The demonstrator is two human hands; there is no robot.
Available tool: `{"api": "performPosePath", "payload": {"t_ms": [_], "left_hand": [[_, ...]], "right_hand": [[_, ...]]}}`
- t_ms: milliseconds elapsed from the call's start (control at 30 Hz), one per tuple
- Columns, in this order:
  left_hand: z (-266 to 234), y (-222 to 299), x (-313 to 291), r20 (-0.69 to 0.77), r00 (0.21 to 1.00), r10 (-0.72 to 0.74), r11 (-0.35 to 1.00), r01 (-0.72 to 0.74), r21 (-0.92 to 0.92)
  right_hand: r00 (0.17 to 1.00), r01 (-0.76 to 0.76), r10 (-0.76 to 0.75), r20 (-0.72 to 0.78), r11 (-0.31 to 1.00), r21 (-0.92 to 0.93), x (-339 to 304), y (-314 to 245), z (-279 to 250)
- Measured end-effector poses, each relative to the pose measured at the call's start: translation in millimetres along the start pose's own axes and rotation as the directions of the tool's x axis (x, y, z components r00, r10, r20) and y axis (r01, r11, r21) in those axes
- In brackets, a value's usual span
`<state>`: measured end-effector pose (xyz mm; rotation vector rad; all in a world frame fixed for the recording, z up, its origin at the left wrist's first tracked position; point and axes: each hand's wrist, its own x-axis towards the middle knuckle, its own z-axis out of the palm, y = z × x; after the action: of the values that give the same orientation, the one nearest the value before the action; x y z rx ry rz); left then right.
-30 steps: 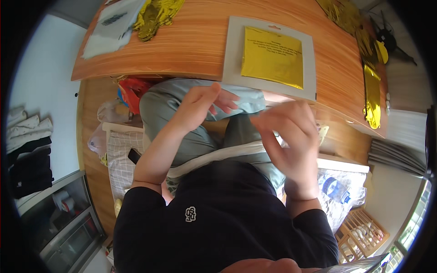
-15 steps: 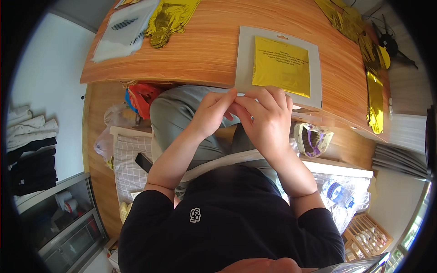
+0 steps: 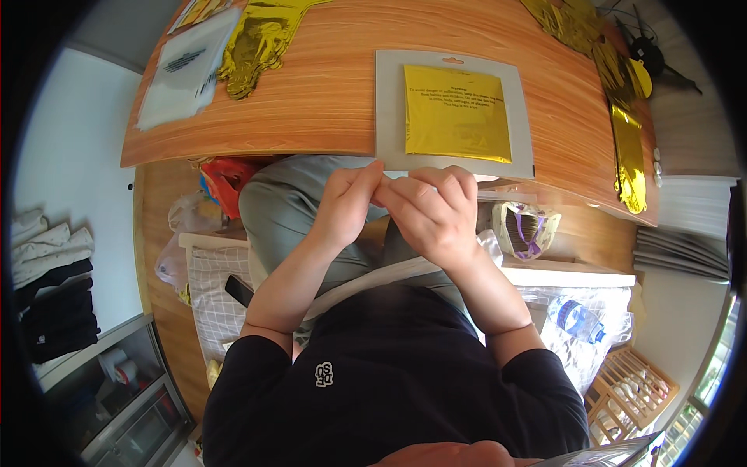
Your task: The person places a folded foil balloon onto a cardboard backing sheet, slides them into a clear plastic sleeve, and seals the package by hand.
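My left hand (image 3: 346, 201) and my right hand (image 3: 436, 210) meet at the fingertips over my lap, just short of the table's front edge. The fingers of both are pinched together; whatever is between them is hidden or too small to make out. Just beyond my right hand, a flat grey card (image 3: 390, 117) with a hang hole lies on the wooden table (image 3: 311, 101), its near end at the front edge. On that card rests a folded square of shiny yellow foil in a printed clear bag (image 3: 457, 117).
Clear plastic bags (image 3: 183, 74) and crumpled gold foil (image 3: 257, 50) lie at the table's far left. More gold foil (image 3: 568, 27) and a folded gold strip (image 3: 629, 156) line its right side. A plastic bottle (image 3: 576, 319) lies right; a phone (image 3: 239, 290) sits left.
The view has shifted slightly, so the table and the card appear farther left. My hands stay pinched together, with the right fingers a little more curled.
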<state>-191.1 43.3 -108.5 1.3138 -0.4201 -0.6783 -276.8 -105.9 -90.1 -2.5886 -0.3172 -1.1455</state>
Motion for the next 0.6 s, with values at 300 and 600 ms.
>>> {"api": "performPosePath", "payload": {"t_ms": [300, 600], "left_hand": [[-10.0, 3.3, 1.0, 0.050, 0.999, -0.003, 0.985, -0.006, 0.175], [-34.3, 4.6, -1.5, 0.101, 0.993, 0.053, 0.968, -0.076, 0.239]], "right_hand": [[0.851, -0.273, 0.491, -0.187, 0.717, 0.642, -20.7, 21.6, -46.8], [0.184, 0.351, 0.978, -0.095, 0.025, 0.936, -94.7, 158.8, -239.8]]}}
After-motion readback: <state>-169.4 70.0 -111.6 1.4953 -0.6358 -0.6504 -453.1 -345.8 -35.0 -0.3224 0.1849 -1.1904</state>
